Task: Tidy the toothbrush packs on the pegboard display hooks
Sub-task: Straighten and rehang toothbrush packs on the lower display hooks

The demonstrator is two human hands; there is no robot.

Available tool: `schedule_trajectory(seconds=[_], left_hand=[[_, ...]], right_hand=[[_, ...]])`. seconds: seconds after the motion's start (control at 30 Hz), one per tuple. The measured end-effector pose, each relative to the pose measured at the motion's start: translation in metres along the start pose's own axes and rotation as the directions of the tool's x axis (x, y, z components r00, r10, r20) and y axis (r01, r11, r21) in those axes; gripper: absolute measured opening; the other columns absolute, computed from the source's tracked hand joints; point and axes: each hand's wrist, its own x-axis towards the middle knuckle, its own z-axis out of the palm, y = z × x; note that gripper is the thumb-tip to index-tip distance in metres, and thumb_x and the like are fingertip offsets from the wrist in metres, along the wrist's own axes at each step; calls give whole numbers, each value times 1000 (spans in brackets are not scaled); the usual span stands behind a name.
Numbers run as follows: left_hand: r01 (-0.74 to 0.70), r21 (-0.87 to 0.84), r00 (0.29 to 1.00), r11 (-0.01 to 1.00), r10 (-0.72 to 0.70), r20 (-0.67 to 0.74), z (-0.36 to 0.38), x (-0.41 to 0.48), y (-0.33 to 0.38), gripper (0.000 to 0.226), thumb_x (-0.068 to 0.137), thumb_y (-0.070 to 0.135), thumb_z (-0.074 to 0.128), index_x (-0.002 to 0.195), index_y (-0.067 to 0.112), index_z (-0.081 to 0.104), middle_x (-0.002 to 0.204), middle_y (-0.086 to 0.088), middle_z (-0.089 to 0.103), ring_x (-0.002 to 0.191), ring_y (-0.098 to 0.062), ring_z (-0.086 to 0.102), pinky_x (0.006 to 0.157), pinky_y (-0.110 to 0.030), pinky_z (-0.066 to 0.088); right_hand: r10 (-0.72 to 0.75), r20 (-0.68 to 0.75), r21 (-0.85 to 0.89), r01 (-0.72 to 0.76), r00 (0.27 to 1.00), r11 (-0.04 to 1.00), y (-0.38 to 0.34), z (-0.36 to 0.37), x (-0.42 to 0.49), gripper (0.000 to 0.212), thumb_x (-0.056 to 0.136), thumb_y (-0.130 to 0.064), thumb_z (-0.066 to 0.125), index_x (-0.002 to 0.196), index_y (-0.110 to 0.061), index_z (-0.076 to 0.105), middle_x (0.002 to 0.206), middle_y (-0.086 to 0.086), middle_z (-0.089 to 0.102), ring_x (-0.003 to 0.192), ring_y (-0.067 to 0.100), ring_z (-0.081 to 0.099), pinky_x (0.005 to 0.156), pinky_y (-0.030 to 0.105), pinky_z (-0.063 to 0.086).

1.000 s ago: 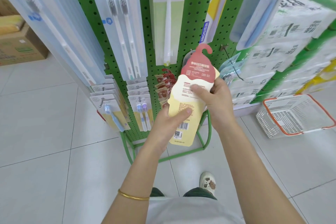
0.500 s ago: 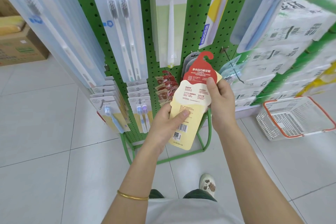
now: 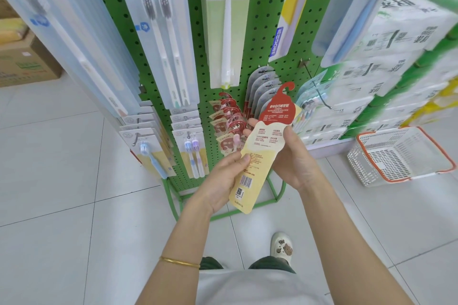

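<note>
1. Left hand (image 3: 223, 181) grips the lower half of the toothbrush pack (image 3: 262, 146), with the thumb lying across its printed face. The right hand (image 3: 295, 158) pinches the pack at mid-length, thumb in front and fingers wrapped behind.
2. The pack is a flat card. Its upper part is red and ends in a curled hook tab, and its cream lower part carries a barcode and a QR code.
3. Its long axis runs steeply, with the hook end up and leaning right and the barcode end toward the person.
4. It is held in front of the green pegboard (image 3: 262, 32), beside hung red packs (image 3: 228, 116).
</note>
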Motion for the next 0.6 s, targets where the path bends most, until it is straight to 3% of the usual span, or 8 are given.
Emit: schedule_trajectory(seconds=[0.07, 0.17, 0.3, 0.4, 0.53, 0.6], left_hand=[[6, 145, 999, 989, -1, -39, 0, 1, -1, 27, 92, 25, 55, 112, 9, 60, 88, -1, 69, 84, -21, 65, 87, -45, 50], [-7, 436, 976, 900, 102, -194, -1, 2, 0, 15, 98, 21, 51, 108, 15, 59, 109, -3, 65, 98, -18, 64, 88, -35, 54], [-96, 435, 897, 895, 268, -352, -9, 1, 11, 14, 97, 13, 50, 108, 16, 58, 115, -4, 60, 101, -15, 61, 77, -21, 52], [-164, 465, 853, 870, 362, -377, -10, -2, 17, 15, 96, 12, 50, 107, 19, 59, 114, 1, 60, 106, -16, 60, 87, -33, 54], [-181, 474, 841, 862, 386, -379, -8, -5, 19, 17, 96, 13, 51, 107, 23, 59, 107, 14, 58, 101, -4, 58, 92, -35, 51], [-189, 465, 845, 865, 384, -372, -8, -5, 20, 18, 96, 11, 51, 106, 23, 59, 105, 17, 58, 100, -2, 58, 90, -32, 52]], right_hand=[[2, -49, -53, -5, 999, 999, 2, -2, 1, 103, 49, -61, 85, 126, -2, 48, 121, 9, 63, 108, 25, 60, 98, 48, 44], [-28, -154, -218, -6, 988, 976, 8, -6, 4, 82, 52, -49, 82, 119, -10, 53, 111, 6, 61, 99, 20, 60, 88, 39, 50], [-29, -179, -446, -55, 983, 894, 33, -5, 5, 71, 51, -42, 79, 113, -24, 49, 113, 0, 61, 107, 16, 59, 93, 33, 46], [-36, -197, -553, -80, 980, 829, 52, -1, 9, 80, 52, -37, 85, 120, -25, 44, 118, 1, 59, 109, 13, 59, 93, 30, 48], [-63, -224, -608, -89, 973, 789, 66, 3, 14, 82, 64, -13, 86, 128, -16, 35, 114, -8, 53, 100, -5, 53, 78, 3, 40], [-78, -236, -626, -91, 969, 775, 72, 3, 16, 83, 65, -11, 86, 128, -15, 32, 110, -14, 50, 97, -11, 51, 73, -1, 38]])
